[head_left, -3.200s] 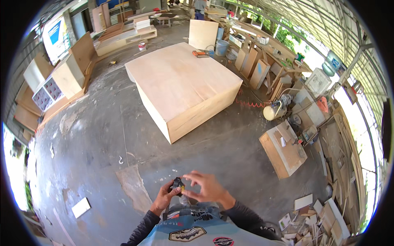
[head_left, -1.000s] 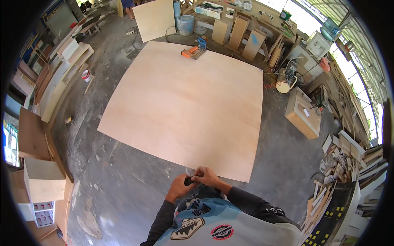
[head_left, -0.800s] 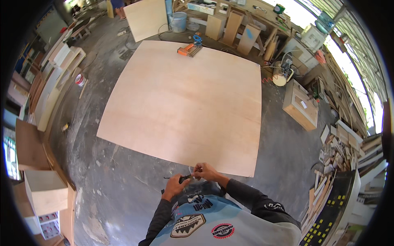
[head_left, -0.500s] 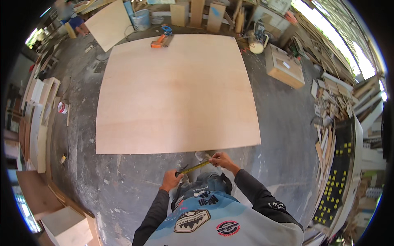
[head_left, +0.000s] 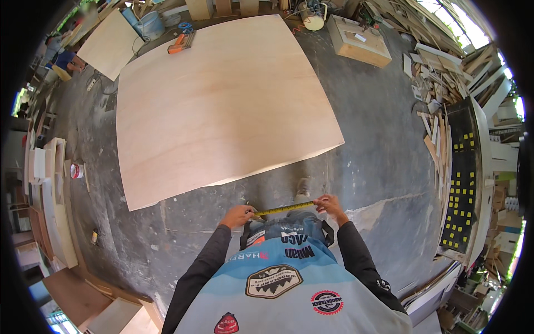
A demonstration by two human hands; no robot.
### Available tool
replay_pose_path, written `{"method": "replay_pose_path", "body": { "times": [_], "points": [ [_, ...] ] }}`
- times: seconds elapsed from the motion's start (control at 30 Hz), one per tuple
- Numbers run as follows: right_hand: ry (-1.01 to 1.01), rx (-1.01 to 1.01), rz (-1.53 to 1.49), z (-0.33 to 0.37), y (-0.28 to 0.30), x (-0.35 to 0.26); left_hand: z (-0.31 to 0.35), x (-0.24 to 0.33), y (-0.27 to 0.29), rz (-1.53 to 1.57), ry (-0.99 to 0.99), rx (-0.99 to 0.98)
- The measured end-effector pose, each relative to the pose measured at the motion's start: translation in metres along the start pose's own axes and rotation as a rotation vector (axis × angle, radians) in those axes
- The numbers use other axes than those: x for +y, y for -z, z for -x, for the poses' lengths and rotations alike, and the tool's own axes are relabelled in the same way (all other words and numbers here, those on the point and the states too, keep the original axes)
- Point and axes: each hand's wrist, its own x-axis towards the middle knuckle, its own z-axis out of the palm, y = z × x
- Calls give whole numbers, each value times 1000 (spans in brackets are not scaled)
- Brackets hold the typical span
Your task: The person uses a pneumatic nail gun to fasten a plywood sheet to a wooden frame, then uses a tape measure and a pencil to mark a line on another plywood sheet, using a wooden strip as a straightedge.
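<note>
A yellow tape measure (head_left: 285, 209) is stretched between my two hands in front of my waist. My left hand (head_left: 239, 215) is closed around one end, where the case seems to be, mostly hidden by the fingers. At the other end, the fingers of my right hand (head_left: 330, 206) pinch the blade. Beyond my hands lies a large pale plywood sheet (head_left: 222, 106), apart from both of them. An orange nail gun (head_left: 181, 43) with a blue hose fitting rests on the sheet's far left edge.
A wooden box (head_left: 359, 42) stands on the concrete floor at the far right, near a small air compressor (head_left: 311, 15). Scrap wood (head_left: 439, 133) piles up along the right. On the left are a white tub (head_left: 77, 170) and long boards (head_left: 58, 206). Another person (head_left: 62, 55) is at the far left.
My hands have drawn apart, and more of the yellow blade shows between them. The view has turned and shifted, so the plywood sheet now appears tilted and further left.
</note>
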Motion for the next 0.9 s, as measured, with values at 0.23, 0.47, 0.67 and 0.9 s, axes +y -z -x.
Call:
{"method": "replay_pose_path", "body": {
  "times": [0.23,0.47,0.67,0.9],
  "points": [
    [32,111,-185,-19,92,22,-93,71,-48,-176,9,47],
    [-515,-286,-453,-3,208,67,-204,150,-114,-181,40,35],
    [-338,-115,-499,22,272,88,-304,281,-138,-344,-144,-245],
    [-230,287,-409,1,370,175,-418,417,-183,-540,-289,-283]
  ]
}}
